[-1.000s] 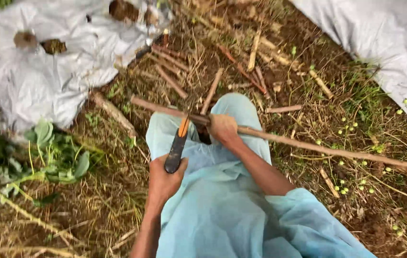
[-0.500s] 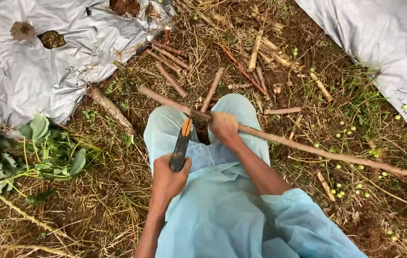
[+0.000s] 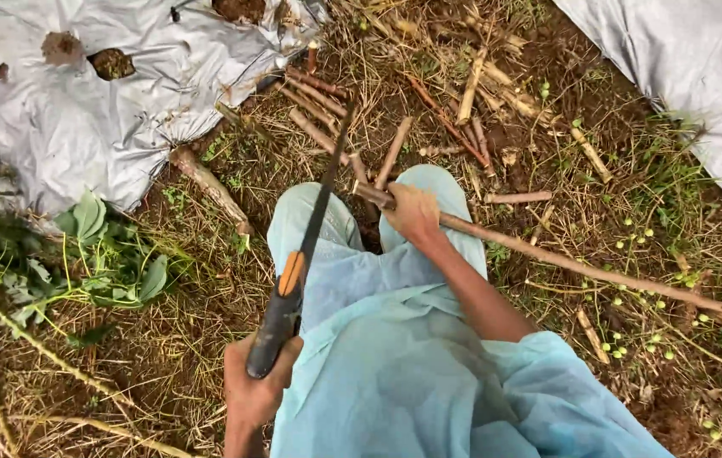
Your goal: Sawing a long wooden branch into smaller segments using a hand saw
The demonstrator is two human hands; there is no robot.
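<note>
Outdoors on straw-strewn soil between crinkled grey plastic sheets [image 3: 81, 127]. Right hand [image 3: 412, 212] clamped around long rough woody stem [image 3: 598, 273] over knees. Left hand [image 3: 257, 386] gripping saw [image 3: 297, 263], slim toothed blade raised clear of stem.

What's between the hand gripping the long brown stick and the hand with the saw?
In the head view, only the pale blue cloth over the knees lies between right hand and left hand.

Bare brown soil ground [image 3: 548, 212] strewn with dry straw. Directly on it: crumpled grey plastic sheets [image 3: 81, 127] at left and upper right, short cut brown stem pieces [image 3: 314, 85], small green round fruits [image 3: 632, 246], leafy green weeds [image 3: 98, 254].
</note>
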